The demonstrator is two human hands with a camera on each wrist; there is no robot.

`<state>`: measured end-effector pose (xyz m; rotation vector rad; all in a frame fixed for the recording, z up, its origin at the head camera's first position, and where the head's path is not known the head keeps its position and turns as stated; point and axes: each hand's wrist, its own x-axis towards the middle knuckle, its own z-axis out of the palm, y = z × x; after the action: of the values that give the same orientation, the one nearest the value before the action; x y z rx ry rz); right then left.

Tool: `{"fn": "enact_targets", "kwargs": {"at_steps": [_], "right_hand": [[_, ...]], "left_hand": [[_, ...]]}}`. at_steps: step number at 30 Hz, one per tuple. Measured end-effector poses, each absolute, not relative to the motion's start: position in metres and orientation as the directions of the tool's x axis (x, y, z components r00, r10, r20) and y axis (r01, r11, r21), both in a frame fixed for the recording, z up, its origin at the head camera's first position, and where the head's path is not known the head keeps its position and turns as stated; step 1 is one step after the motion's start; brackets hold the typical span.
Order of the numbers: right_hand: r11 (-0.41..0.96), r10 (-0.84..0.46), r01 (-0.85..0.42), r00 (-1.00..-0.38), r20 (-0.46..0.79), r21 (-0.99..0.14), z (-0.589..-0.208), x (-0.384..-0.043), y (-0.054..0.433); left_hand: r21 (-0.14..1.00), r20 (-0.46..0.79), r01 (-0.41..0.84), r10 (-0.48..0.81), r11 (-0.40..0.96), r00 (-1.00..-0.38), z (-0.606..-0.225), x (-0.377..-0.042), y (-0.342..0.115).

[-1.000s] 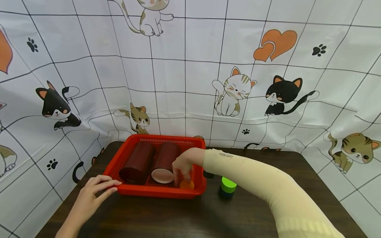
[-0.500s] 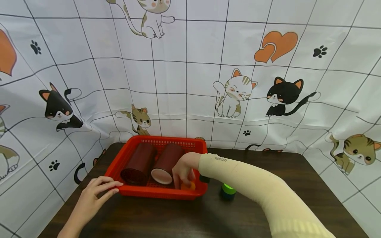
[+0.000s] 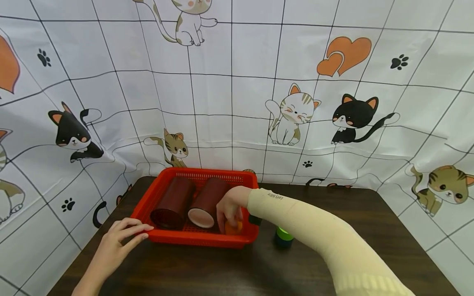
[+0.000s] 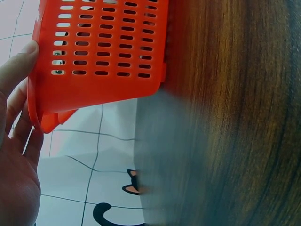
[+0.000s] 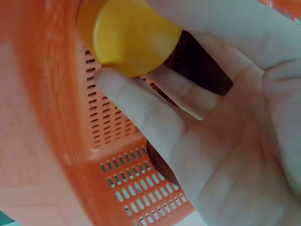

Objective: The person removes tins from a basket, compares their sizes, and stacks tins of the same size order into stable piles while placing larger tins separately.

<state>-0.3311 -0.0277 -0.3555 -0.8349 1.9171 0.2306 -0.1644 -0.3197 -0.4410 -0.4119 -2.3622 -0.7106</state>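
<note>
My right hand point(image 3: 231, 207) reaches into the red plastic basket point(image 3: 192, 237) at its front right corner. There its fingers hold a yellow-orange short cylinder point(image 3: 234, 228). The right wrist view shows the fingers and thumb around this yellow cylinder point(image 5: 136, 37), close to the slotted wall. At the front left corner, my left hand point(image 3: 116, 242) holds the rim, with thumb and fingers on either side of it in the left wrist view. Two dark brown cylinders lie side by side inside: the left one point(image 3: 174, 201) shows a dark end, the right one point(image 3: 209, 199) a pale round end.
On the dark wooden table point(image 3: 296, 271), right of the basket, stands a small dark container with a lime green top point(image 3: 284, 235), partly hidden by the right sleeve point(image 3: 296, 218). A cat-print sheet point(image 3: 237, 102) hangs behind the table.
The right arm has shifted slightly left and now covers more of the green top. Both hands stay at the basket, and the brown cylinders keep their places.
</note>
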Motion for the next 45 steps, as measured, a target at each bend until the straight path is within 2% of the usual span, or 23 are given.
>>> {"fn": "enact_targets", "kwargs": {"at_steps": [7, 16, 21, 25, 30, 37, 45], "right_hand": [[0.747, -0.43, -0.641, -0.26, -0.865, -0.179, -0.354, -0.34, -0.027], [0.83, -0.412, -0.507, -0.277, -0.868, -0.232, -0.36, -0.337, -0.025], [0.827, -0.417, -0.516, -0.299, -0.858, -0.222, -0.358, -0.338, -0.025], [0.803, -0.419, -0.56, -0.29, -0.861, -0.202, -0.357, -0.341, -0.023], [0.808, -0.419, -0.55, -0.286, -0.862, -0.21, -0.354, -0.342, -0.017], [0.763, -0.505, -0.598, -0.315, -0.803, -0.245, -0.345, -0.34, -0.008], [0.688, -0.62, -0.654, -0.303, -0.724, -0.315, -0.339, -0.343, 0.0]], "left_hand": [[0.379, 0.66, 0.461, 0.115, 0.802, -0.743, -0.441, -0.166, -0.321], [0.382, 0.654, 0.455, 0.113, 0.804, -0.748, -0.443, -0.166, -0.321], [0.38, 0.66, 0.459, 0.113, 0.804, -0.743, -0.443, -0.167, -0.322], [0.383, 0.66, 0.457, 0.108, 0.803, -0.743, -0.443, -0.165, -0.322], [0.39, 0.646, 0.443, 0.103, 0.807, -0.756, -0.443, -0.165, -0.321], [0.39, 0.641, 0.437, 0.102, 0.81, -0.761, -0.443, -0.165, -0.32], [0.383, 0.652, 0.449, 0.108, 0.807, -0.75, -0.442, -0.166, -0.32]]}}
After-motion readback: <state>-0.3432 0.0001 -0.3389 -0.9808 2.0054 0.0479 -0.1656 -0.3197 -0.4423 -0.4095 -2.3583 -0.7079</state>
